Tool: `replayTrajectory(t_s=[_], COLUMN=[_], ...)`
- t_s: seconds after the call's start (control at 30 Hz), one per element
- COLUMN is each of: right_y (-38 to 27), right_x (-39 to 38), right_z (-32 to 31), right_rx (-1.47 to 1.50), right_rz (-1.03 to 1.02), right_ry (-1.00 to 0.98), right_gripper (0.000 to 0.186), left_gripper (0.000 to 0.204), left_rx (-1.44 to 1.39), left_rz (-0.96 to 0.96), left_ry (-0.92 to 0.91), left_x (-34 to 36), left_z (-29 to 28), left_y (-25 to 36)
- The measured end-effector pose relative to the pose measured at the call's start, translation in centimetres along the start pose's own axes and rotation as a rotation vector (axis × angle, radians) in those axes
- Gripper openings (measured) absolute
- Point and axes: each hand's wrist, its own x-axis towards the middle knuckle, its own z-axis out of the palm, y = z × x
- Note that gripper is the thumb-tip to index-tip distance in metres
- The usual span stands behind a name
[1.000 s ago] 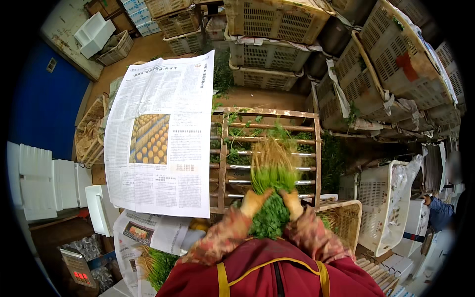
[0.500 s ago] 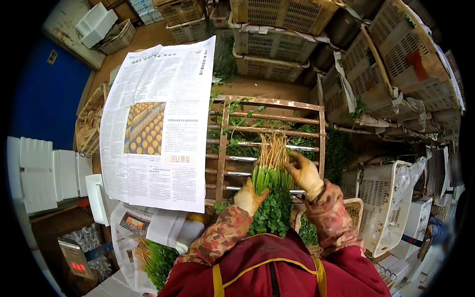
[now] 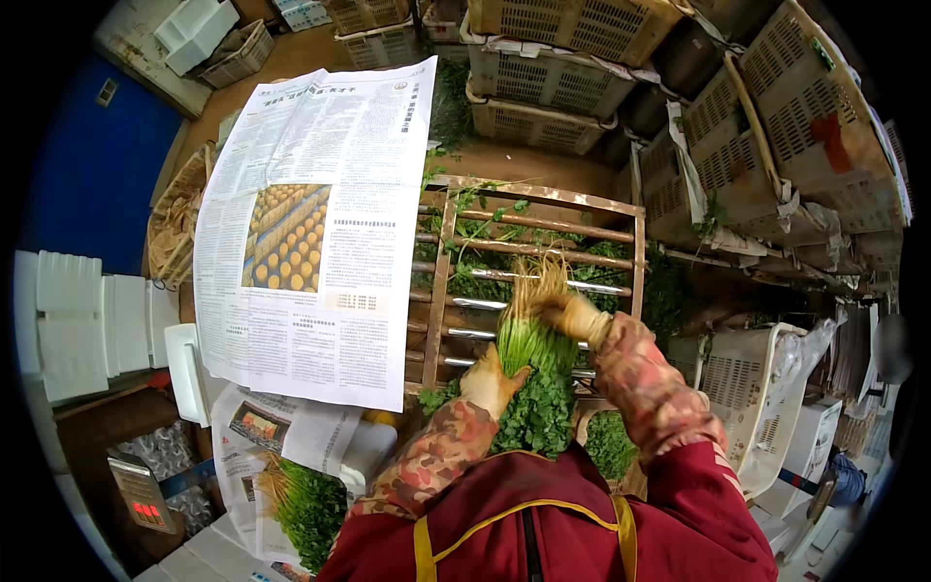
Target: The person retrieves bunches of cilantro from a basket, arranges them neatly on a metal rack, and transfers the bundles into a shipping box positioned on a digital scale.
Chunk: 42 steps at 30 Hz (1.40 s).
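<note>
My left hand (image 3: 490, 383) is closed round the lower left of a bunch of leafy herbs (image 3: 533, 407), with green stems and pale roots pointing away from me. My right hand (image 3: 572, 315) lies across the stem and root end, blurred by motion, so its fingers are unclear. The bunch is over a rusty metal slatted rack (image 3: 580, 257) with loose greens among the bars. Left of the rack lies a large printed newspaper sheet (image 3: 359, 145) with a photo; below it more newspaper (image 3: 242, 407) holds another bunch (image 3: 310, 514).
Stacked plastic crates (image 3: 543, 107) line the back and right. A white crate (image 3: 737, 388) stands right of the rack. White foam boxes (image 3: 68, 330) and a scale display (image 3: 141, 495) are at left, near a blue door (image 3: 97, 155). A person's blue sleeve (image 3: 846, 480) shows at far right.
My right hand has left the lower stems, risen up the bunch and swung leftward across the roots. My left hand has moved slightly left, still on the bunch. The view has shifted a little.
</note>
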Motion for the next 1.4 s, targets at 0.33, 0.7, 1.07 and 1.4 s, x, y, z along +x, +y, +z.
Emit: replayTrajectory(t_s=[0.33, 0.7, 1.07, 1.4], right_y=[-4.0, 5.9, 1.1, -1.7], right_x=[-1.7, -3.3, -2.2, -3.7], right_z=[3.2, -6.9, 3.2, 2.0], right_rx=[-0.483, -0.097, 0.168, 0.917], right_rz=[-0.057, 0.306, 0.451, 0.067], right_ry=[0.312, 0.728, 0.578, 0.287], right_gripper=[0.045, 0.032, 0.082, 0.042], left_gripper=[0.085, 0.087, 0.095, 0.081], left_rx=[0.034, 0.373, -0.231, 0.073], left_rz=[-0.053, 0.111, -0.023, 0.358], left_ry=[0.006, -0.015, -0.258, -0.048], left_x=[0.3, 0.7, 7.7, 2.6], left_z=[0.5, -2.7, -1.7, -1.9], left_y=[-0.5, 0.6, 3.1, 4.9])
